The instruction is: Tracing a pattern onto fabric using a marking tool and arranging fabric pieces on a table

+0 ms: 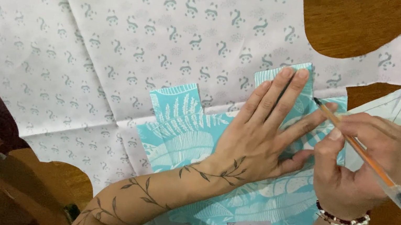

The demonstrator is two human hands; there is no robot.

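Two hands over a wooden table (362, 25): left hand (255, 136) flat on teal fabric (182, 131), right hand (363, 158) gripping pen (363, 158).

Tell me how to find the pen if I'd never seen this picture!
Start at the big pale printed fabric spread over the wooden table. On it lies a teal leaf-patterned piece, pressed flat by the left hand. Beside it, the right hand holds the pen: the only long, thin, orange stick with a clear end, its tip at the teal piece's edge.
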